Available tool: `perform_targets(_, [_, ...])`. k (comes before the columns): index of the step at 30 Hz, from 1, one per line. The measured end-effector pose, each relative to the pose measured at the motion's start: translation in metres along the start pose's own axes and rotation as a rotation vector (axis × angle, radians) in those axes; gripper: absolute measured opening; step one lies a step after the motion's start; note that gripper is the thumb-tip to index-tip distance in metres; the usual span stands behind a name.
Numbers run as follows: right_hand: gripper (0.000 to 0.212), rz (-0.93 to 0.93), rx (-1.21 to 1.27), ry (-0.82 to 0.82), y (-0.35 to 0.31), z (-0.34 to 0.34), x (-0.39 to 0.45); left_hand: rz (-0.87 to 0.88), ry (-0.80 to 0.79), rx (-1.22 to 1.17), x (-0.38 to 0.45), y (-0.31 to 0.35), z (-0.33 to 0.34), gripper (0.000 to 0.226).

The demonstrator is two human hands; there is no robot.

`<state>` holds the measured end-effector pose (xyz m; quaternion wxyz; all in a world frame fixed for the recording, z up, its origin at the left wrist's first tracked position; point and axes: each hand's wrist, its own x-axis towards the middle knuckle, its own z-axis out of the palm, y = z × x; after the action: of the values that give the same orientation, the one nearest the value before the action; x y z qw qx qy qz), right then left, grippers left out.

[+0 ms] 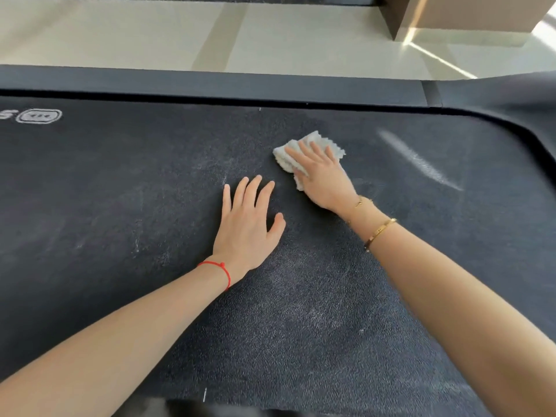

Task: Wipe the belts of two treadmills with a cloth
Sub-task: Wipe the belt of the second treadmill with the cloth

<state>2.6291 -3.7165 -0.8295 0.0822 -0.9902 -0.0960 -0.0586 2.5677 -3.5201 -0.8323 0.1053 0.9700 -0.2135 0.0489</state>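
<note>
Belt (120, 206): dark, textured, filling most of your view; dusty pale smears across it and one bright streak (421, 161) to the right. Far edge runs under a dark side rail (210, 82); at the right the belt's border curves round toward you. Broad bare belt lies to the left of your hands and below them.

Cloth (301, 152): white, crumpled, lying on the belt right of centre, toward the far edge. Your right hand (322, 176) presses flat on it, fingers straight and slightly spread; most of the cloth is covered by the hand, so its full shape is hard to judge.

Left hand (246, 227): flat on the bare belt just beside the cloth, not touching it, fingers spread, holding nothing.

Wrists: red string (221, 270) on the left, gold bangle (379, 231) on the right.

Marking: a pale logo (39, 116) at the left edge, cut off; possibly an "S" beside a rounded badge, otherwise unreadable.

Beyond the rail: pale tiled floor (270, 34).
</note>
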Motion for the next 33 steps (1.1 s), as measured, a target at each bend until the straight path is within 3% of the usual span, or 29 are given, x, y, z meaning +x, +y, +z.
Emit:
perform_targets(3, [0.050, 0.002, 0.028, 0.027, 0.031, -0.008, 0.008, -0.001, 0.008, -0.001, 0.001, 0.000, 0.000, 0.064])
perform_targets(9, [0.048, 0.386, -0.065, 0.037, 0.090, -0.012, 0.062, -0.008, 0.003, -0.014, 0.000, 0.001, 0.002, 0.067])
perform_targets(11, [0.049, 0.356, -0.074, 0.024, 0.072, -0.007, 0.086, -0.005, 0.008, -0.005, 0.001, 0.000, 0.002, 0.069])
perform_targets(15, [0.048, 0.112, -0.082, -0.033, 0.015, 0.008, 0.118, -0.011, 0.015, -0.008, 0.002, -0.003, 0.003, 0.069])
perform_targets(19, [0.048, -0.025, -0.064, -0.050, 0.021, 0.008, 0.111, -0.015, 0.015, -0.010, 0.003, -0.005, 0.004, 0.068])
perform_targets(26, [0.057, 0.199, -0.129, -0.057, 0.135, -0.027, 0.044, -0.015, 0.019, -0.012, 0.002, -0.006, 0.005, 0.064])
perform_targets(30, [0.053, 0.315, -0.014, -0.026, 0.132, -0.032, 0.019, -0.014, 0.027, -0.015, 0.002, -0.004, 0.004, 0.063])
perform_targets(33, [0.051, 0.277, 0.005, 0.007, 0.106, -0.030, -0.002, -0.022, 0.031, -0.019, 0.002, -0.004, 0.004, 0.061])
